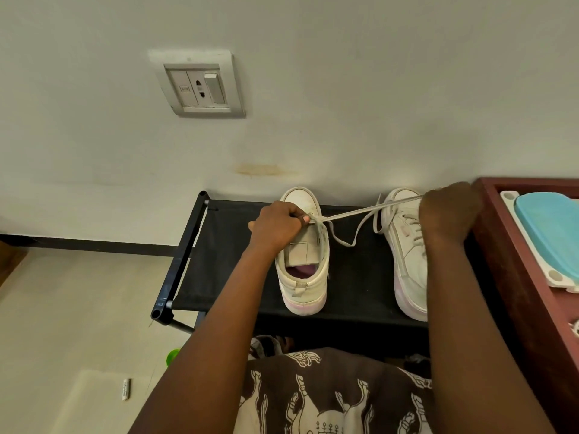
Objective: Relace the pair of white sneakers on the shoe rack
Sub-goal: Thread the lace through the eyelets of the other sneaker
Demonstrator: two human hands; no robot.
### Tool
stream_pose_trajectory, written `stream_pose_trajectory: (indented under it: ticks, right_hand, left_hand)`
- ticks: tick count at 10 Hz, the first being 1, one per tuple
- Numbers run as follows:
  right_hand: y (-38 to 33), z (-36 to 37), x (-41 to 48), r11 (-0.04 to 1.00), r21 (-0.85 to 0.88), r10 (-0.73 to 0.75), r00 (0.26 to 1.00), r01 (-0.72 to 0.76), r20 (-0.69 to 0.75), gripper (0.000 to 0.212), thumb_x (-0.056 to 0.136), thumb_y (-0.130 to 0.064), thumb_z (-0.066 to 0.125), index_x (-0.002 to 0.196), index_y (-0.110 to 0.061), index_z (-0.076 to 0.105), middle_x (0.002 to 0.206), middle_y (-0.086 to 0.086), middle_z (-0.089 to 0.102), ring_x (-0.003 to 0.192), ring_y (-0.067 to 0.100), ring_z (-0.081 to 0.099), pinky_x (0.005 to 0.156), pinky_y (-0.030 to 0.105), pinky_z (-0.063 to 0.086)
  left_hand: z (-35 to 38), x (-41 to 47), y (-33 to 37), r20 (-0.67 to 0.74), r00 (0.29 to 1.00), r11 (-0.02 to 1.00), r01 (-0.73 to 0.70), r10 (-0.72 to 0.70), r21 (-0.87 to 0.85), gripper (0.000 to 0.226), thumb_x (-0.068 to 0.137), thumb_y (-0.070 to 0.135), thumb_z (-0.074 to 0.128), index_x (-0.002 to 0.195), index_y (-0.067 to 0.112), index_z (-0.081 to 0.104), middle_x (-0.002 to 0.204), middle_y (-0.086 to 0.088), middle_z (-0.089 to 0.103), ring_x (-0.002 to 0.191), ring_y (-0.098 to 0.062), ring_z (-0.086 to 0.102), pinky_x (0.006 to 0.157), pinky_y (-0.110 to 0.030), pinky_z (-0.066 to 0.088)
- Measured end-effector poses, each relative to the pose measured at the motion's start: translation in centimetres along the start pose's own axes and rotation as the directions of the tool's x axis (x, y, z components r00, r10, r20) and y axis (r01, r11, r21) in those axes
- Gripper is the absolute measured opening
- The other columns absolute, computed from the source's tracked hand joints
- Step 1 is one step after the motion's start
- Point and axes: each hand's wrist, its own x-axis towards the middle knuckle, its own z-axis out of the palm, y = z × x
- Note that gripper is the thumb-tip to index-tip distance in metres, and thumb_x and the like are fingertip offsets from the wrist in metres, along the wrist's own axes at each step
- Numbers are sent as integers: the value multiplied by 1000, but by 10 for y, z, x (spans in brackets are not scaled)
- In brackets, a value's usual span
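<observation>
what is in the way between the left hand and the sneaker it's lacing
Nothing visible. The left hand is already on the left sneaker, pinching the lace at the eyelets. From there the lace runs taut to the right hand, crossing above the toe of the right sneaker.

The right hand (449,211) showed only its back, so its fingers and the lace's (360,213) end were hidden. Its arm (454,308) covered the right sneaker's (404,245) outer side. The left hand (277,225) hid the left sneaker's (305,277) eyelets. The frame's edge cut off the tray (501,245) and lid (551,233). Print on the floor tube (126,389) was too small to read.
</observation>
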Motion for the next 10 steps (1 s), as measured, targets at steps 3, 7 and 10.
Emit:
stream_pose_trajectory:
  ticks: [3,7,10]
  right_hand:
    - [-15,11,-25,911,-240,-354,935,336,-32,25,88,-8,49,110,-3,60,121,17,50,110,33,48,83,32,38]
    - [-23,66,-78,771,347,218,734,-533,643,21,76,-8,75,89,5,66,90,17,68,79,26,65,74,37,56]
    - [-21,60,-75,396,502,448,639,-769,625,16,102,-20,26,101,-12,39,77,17,60,59,23,60,57,30,52]
  left_hand:
    - [-9,5,-12,80,994,982,-58,74,-182,27,97,31,45,108,20,67,116,-3,65,104,-16,55,94,-32,40]
    - [-37,9,-52,155,985,953,116,-75,-279,51,85,-18,32,108,13,65,113,-6,60,105,-18,55,89,-35,46]
    - [-36,11,-54,271,958,937,177,-95,-300,50,84,-18,36,99,19,67,109,-5,64,90,-17,59,59,-26,36]
